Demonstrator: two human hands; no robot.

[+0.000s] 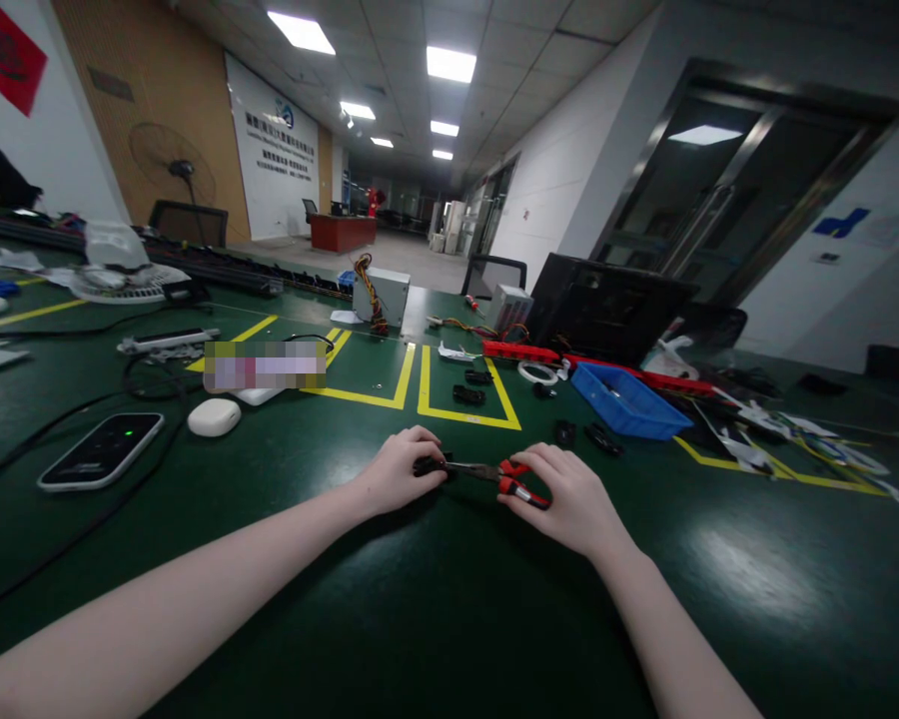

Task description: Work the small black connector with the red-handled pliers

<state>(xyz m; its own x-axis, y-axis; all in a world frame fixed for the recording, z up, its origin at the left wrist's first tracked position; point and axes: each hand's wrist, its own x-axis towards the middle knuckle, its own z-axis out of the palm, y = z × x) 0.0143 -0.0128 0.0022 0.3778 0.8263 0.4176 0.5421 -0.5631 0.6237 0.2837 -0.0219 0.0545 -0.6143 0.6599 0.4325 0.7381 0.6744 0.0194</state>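
Note:
Just above the green tabletop, my left hand [405,469] is closed around a small black part [430,464], mostly covered by the fingers; its kind is unclear. My right hand [569,496] grips red-and-black handled needle-nose pliers [486,471]. Their thin jaws point left and reach the black part at my left fingertips; whether they clamp it I cannot tell. Beyond my hands, small black pieces [468,394] lie within a yellow-taped area. More black parts [603,439] rest to the right of it, close to a blue tray [629,401].
At left lie a phone-like device [103,451], a white earbud case [214,417] and black cables. A metal power supply box [382,297] with coloured wires stands farther back. Behind the blue tray are a red strip [520,353] and a large black panel [606,310]. A person [0,170] sits far left.

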